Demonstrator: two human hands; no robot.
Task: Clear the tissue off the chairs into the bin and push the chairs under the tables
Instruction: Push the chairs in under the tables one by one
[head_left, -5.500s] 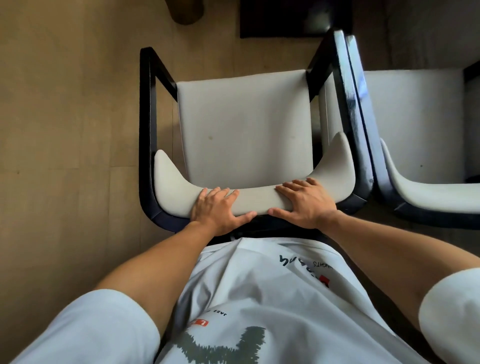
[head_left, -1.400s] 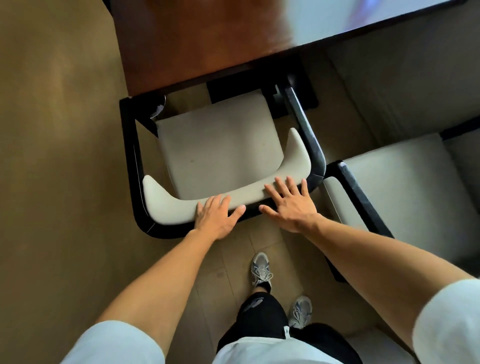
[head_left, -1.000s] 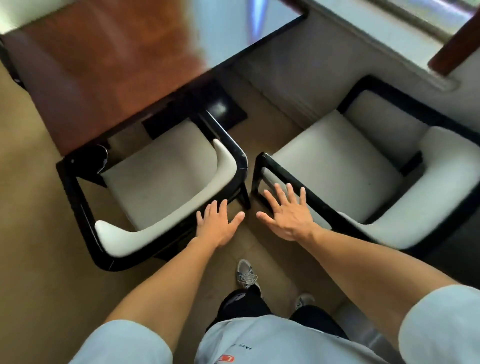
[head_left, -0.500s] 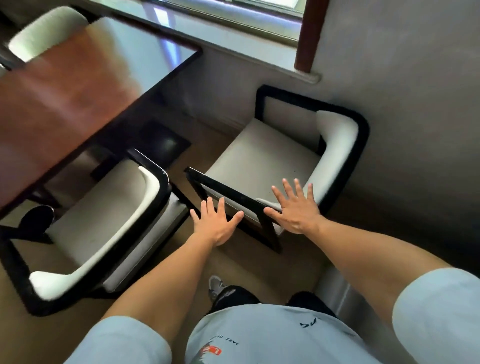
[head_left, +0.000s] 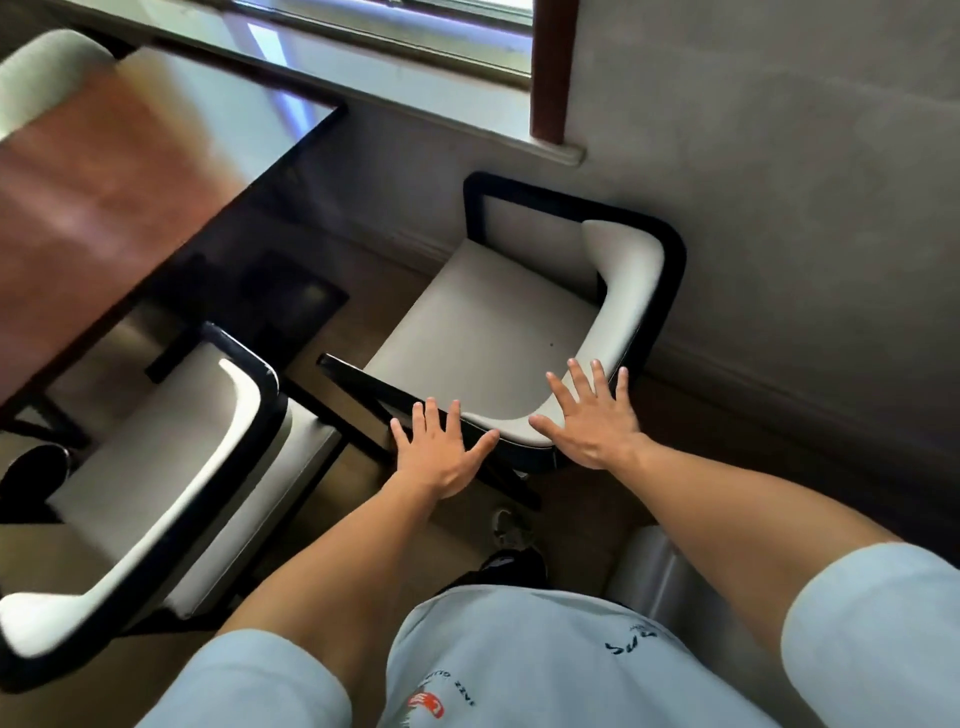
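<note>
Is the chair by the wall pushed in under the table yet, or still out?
Out. The chair by the wall stands in the open beside the table, its whole seat uncovered, no tabletop above it.

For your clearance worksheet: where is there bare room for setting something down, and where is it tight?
Free: wooden tabletop and cream seat of the black-framed chair by the wall. Tight: the gap between that chair and the chair at the table.

At the bottom of the frame, dark lettering and a small red-orange emblem are showing on the pale T-shirt (head_left: 545, 670), but the letters are lying upside down and too small to be read.
</note>
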